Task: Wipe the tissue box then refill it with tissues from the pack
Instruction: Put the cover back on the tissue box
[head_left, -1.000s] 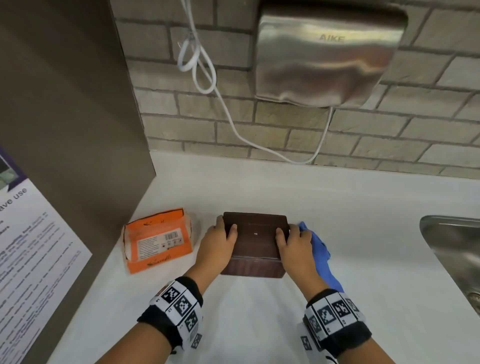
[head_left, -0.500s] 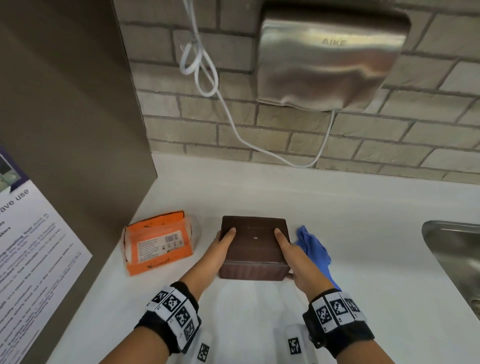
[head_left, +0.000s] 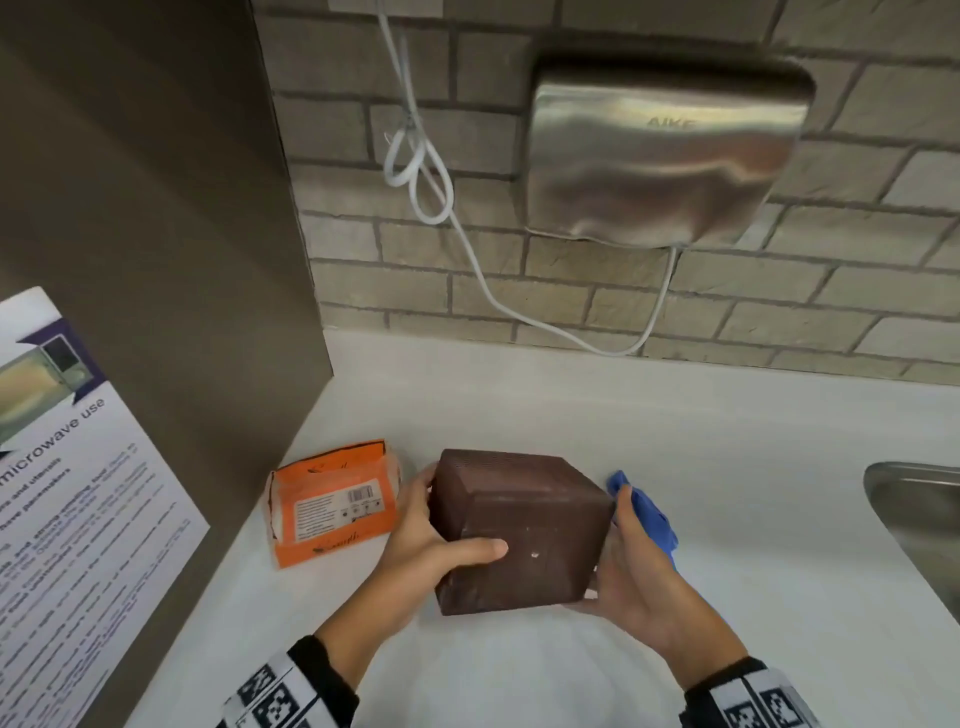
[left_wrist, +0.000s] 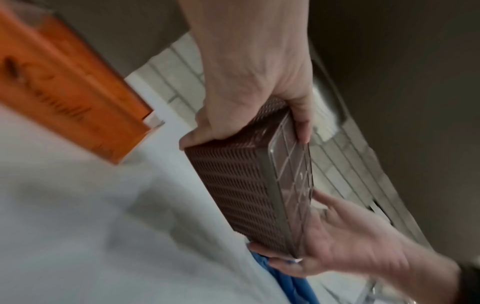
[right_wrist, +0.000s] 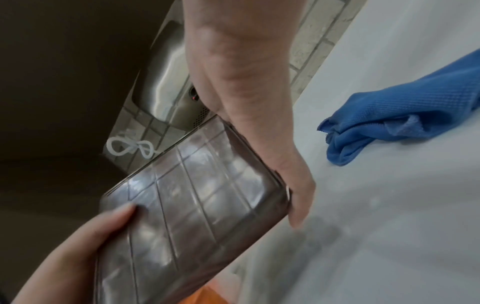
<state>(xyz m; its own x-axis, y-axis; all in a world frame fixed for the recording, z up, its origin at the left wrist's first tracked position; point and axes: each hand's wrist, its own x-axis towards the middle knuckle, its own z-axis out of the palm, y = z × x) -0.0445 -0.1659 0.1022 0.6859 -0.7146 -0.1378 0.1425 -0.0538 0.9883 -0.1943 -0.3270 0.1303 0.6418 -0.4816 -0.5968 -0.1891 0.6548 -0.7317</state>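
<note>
Your left hand (head_left: 415, 551) and right hand (head_left: 631, 587) reach forward side by side, raised off the surface, thumbs laid across the near face and fingers wrapped round opposite ends of what you hold. Marker-printed bands circle both wrists.

A shared pantry or break-room counter: a steel hand dryer (head_left: 670, 161) with a looped white cord (head_left: 415, 171) hangs on the grey brick wall (head_left: 857, 280), above a white countertop (head_left: 727, 431) beside a steel sink (head_left: 919, 504) and a notice on microwave use (head_left: 67, 499).
</note>
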